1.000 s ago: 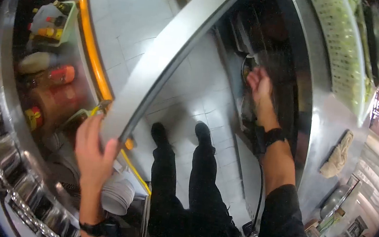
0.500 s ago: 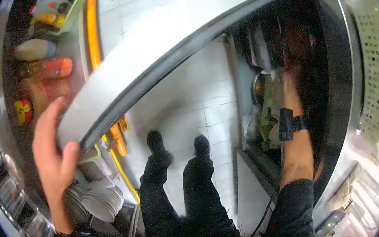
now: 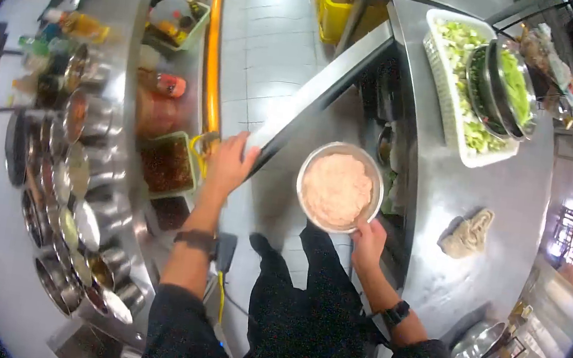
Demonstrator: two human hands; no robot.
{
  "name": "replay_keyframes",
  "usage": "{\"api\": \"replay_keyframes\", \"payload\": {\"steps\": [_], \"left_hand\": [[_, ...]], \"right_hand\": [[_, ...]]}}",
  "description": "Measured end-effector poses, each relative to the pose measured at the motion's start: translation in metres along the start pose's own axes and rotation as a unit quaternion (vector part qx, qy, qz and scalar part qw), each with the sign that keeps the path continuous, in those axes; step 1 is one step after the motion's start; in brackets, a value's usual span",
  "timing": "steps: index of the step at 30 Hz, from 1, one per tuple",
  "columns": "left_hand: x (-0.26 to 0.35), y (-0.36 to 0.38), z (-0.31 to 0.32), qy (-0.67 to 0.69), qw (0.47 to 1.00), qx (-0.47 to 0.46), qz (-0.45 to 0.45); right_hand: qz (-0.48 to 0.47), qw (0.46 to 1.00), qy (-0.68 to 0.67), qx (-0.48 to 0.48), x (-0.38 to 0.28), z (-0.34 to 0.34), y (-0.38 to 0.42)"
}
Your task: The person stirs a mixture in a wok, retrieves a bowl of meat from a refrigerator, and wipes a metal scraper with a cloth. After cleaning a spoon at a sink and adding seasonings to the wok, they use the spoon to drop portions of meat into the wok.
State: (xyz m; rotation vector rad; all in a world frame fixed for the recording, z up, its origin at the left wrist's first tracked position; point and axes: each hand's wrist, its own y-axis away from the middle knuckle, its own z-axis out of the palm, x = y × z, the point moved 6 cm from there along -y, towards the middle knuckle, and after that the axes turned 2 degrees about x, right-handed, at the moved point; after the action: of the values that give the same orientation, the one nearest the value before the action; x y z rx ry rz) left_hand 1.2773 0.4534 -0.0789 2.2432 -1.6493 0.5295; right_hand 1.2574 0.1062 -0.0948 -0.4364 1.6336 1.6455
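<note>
My right hand (image 3: 368, 244) grips the rim of a round metal bowl (image 3: 300, 183), holding it over the floor. The bowl is filled with a pale pink, paste-like mass that looks like minced meat (image 3: 337, 187). My left hand (image 3: 231, 164) is closed around the near end of a refrigerator door (image 3: 302, 107), which stands open from under the right counter. Behind the bowl, part of the dark refrigerator interior (image 3: 376, 93) shows, with containers inside that I cannot make out well.
On the steel counter (image 3: 432, 275) at right are a white basket (image 3: 446, 116) of chopped greens, stacked bowls (image 3: 488, 82) and a crumpled cloth (image 3: 468, 233). Several metal pots (image 3: 86, 222) line the left counter. A yellow-orange pipe (image 3: 213, 55) runs beside the left shelf; a yellow bin (image 3: 327, 5) stands ahead.
My right hand has come out of the refrigerator and now holds the bowl of pink paste. The door has swung further toward closed, with my left hand still on its end.
</note>
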Motion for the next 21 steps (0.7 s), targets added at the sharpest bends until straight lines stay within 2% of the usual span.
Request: {"api": "replay_keyframes", "payload": {"steps": [2, 3, 4, 6, 7, 8, 9, 10, 11, 12, 14, 15, 16, 17, 18, 19, 20, 21], "left_hand": [[0.018, 0.022, 0.004, 0.04, 0.999, 0.002, 0.001], [0.02, 0.04, 0.014, 0.051, 0.996, 0.061, 0.039], [0.039, 0.056, 0.0, 0.076, 0.997, -0.009, 0.006], [0.048, 0.11, -0.007, 0.004, 0.998, 0.041, 0.042], [0.035, 0.141, -0.009, 0.146, 0.987, 0.06, 0.035], [0.039, 0.17, -0.035, 0.112, 0.992, 0.004, 0.048], [0.035, 0.211, -0.065, 0.123, 0.981, 0.122, 0.085], [0.029, 0.256, -0.101, 0.128, 0.982, 0.136, 0.031], [0.022, 0.302, -0.137, 0.141, 0.978, 0.151, -0.01], [0.006, 0.354, -0.162, 0.111, 0.972, 0.203, -0.047], [0.002, 0.447, -0.209, 0.062, 0.95, 0.291, -0.09], [-0.006, 0.507, -0.227, 0.049, 0.937, 0.304, -0.164], [-0.016, 0.566, -0.231, 0.043, 0.914, 0.352, -0.2], [-0.022, 0.624, -0.229, 0.038, 0.888, 0.394, -0.236], [-0.012, 0.679, -0.238, 0.031, 0.857, 0.437, -0.272], [0.002, 0.731, -0.247, 0.019, 0.824, 0.476, -0.305], [0.014, 0.779, -0.245, -0.006, 0.799, 0.5, -0.334], [0.027, 0.82, -0.236, -0.027, 0.773, 0.52, -0.362]], "right_hand": [[-0.028, 0.993, 0.105, -0.037, -0.028, -0.008, 0.047], [-0.058, 0.981, 0.174, -0.06, -0.044, -0.01, 0.065], [-0.088, 0.962, 0.242, -0.089, -0.055, -0.012, 0.081], [-0.231, 0.901, 0.338, -0.141, -0.07, -0.029, 0.096], [-0.22, 0.886, 0.387, -0.127, -0.083, -0.016, 0.117], [-0.215, 0.905, 0.316, -0.187, -0.068, -0.028, 0.107], [-0.223, 0.901, 0.286, -0.237, -0.067, -0.016, 0.129], [-0.214, 0.893, 0.244, -0.312, -0.067, 0.015, 0.178], [-0.224, 0.881, 0.238, -0.341, -0.057, 0.031, 0.211], [-0.249, 0.861, 0.244, -0.37, -0.035, 0.032, 0.207], [-0.197, 0.833, 0.318, -0.407, -0.009, 0.04, 0.236], [-0.206, 0.811, 0.319, -0.445, 0.024, 0.047, 0.246], [-0.218, 0.788, 0.323, -0.476, 0.048, 0.055, 0.258], [-0.165, 0.764, 0.351, -0.516, 0.073, 0.063, 0.296], [-0.157, 0.739, 0.348, -0.555, 0.105, 0.072, 0.319], [-0.098, 0.717, 0.359, -0.589, 0.139, 0.079, 0.331], [-0.091, 0.676, 0.395, -0.616, 0.163, 0.085, 0.386], [-0.062, 0.627, 0.409, -0.66, 0.196, 0.09, 0.409]]}}
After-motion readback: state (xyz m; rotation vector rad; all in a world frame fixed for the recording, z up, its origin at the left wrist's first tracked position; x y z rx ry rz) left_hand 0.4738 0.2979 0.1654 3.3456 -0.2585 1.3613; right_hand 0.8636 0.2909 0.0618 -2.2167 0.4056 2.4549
